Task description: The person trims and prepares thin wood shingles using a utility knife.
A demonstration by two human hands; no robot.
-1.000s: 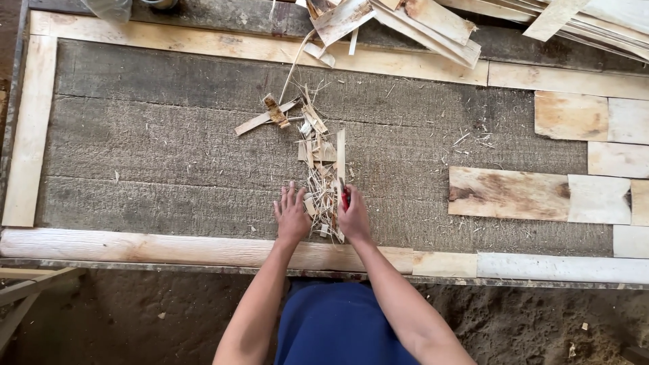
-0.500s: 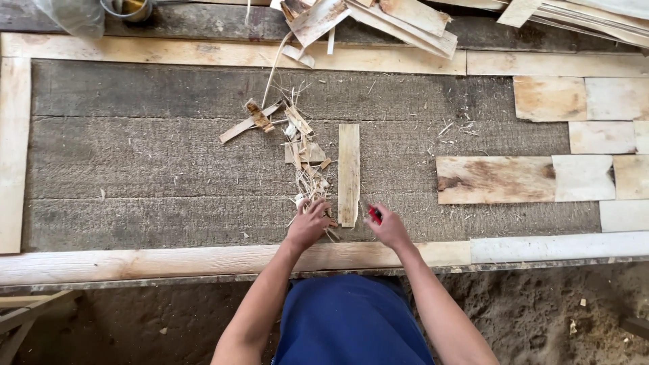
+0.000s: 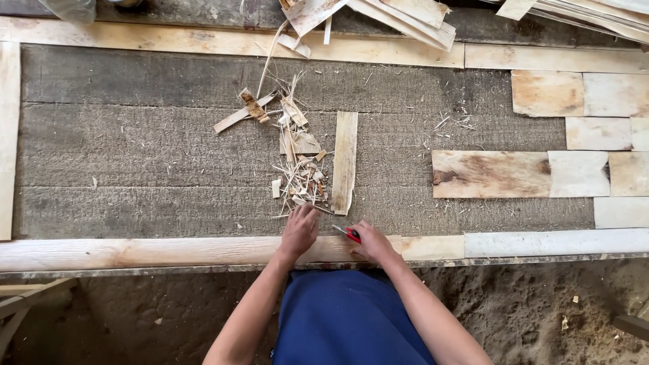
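Note:
A pile of wood splinters and shavings (image 3: 297, 169) lies on the grey fibrous mat (image 3: 135, 149). My left hand (image 3: 299, 230) rests at the near end of that pile, fingers curled onto the scraps. Beside the pile stands a narrow pale veneer strip (image 3: 344, 162), lying lengthwise away from me. My right hand (image 3: 370, 242) grips a small red-handled knife (image 3: 349, 234) just below that strip, over the near wooden border strip (image 3: 169, 251).
Pale veneer pieces (image 3: 541, 172) are laid in rows on the right of the mat. More loose veneer sheets (image 3: 378, 13) are stacked at the far edge. Wooden strips frame the mat. Sandy ground (image 3: 554, 311) lies below the near edge.
Both hands have drawn back from the splinter pile toward the near edge. The right hand moved right, uncovering the narrow veneer strip and the red knife.

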